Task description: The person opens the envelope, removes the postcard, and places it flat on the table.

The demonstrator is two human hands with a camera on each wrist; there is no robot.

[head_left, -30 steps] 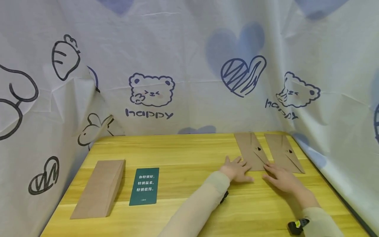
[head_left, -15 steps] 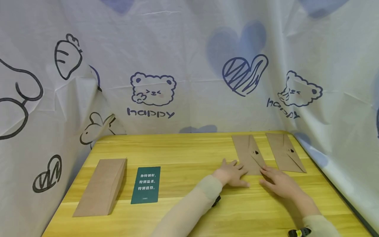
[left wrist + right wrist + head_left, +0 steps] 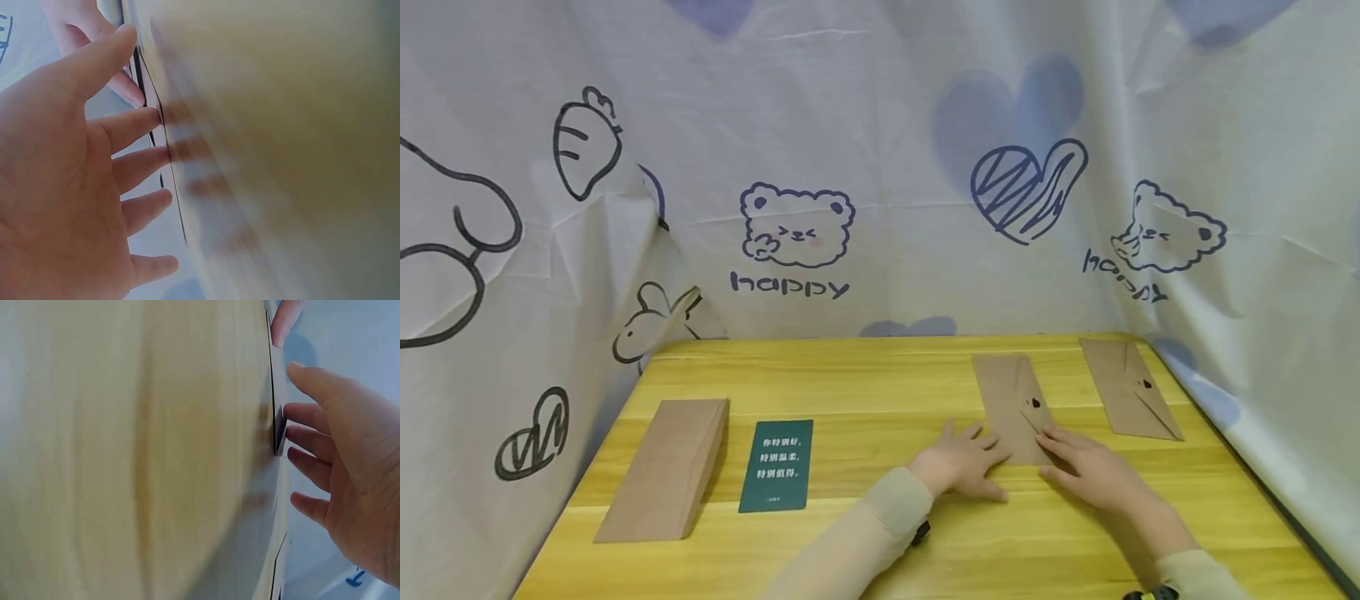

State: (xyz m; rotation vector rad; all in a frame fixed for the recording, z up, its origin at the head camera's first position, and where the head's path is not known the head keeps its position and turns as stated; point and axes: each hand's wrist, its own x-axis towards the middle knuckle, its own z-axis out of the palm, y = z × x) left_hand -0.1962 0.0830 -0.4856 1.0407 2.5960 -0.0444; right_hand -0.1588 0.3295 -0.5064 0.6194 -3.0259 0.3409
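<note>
Flat on the table lies a brown paper envelope with a small black heart on its flap. My left hand has spread, straight fingers that touch its left edge near the lower corner. On its right edge rest the fingertips of my right hand, fingers extended. In the left wrist view, the left hand shows its palm, fingertips at the thin edge. The right wrist view has the right hand with its fingertips against the envelope's edge. A second matching envelope lies apart to the right.
To the left, a larger brown paper envelope lies beside a dark green card with white writing. A white cloth with drawings surrounds the wooden table at the back and sides.
Both hands have moved left and nearer, and the envelope between them has slid along, widening the gap to the second envelope. The view has also shifted slightly.
</note>
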